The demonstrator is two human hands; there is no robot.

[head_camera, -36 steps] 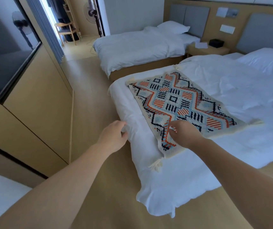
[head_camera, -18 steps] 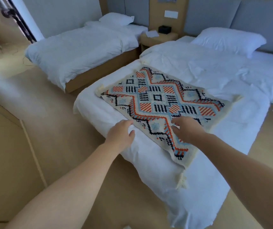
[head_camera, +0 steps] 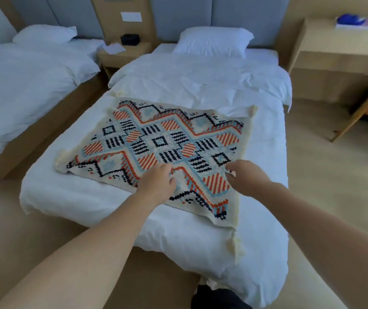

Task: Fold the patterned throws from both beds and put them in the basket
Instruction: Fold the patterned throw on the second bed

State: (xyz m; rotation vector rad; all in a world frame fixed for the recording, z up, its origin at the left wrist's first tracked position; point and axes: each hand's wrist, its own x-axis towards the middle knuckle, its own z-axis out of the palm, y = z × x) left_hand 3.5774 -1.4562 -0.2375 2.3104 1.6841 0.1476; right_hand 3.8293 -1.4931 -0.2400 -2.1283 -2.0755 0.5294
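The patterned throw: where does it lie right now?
In the head view, the patterned throw lies flat, askew, on the near bed below its pillow, both hands on its near part.

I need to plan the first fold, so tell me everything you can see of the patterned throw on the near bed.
The patterned throw looks like a knitted or woven cream cloth with orange, light blue and black diamond and zigzag motifs and cream tassels at its corners. It lies unfolded and mostly flat, skewed on the white duvet of the near bed, one corner reaching the foot edge. The left hand and right hand rest on its near part, fingers curled into the fabric.
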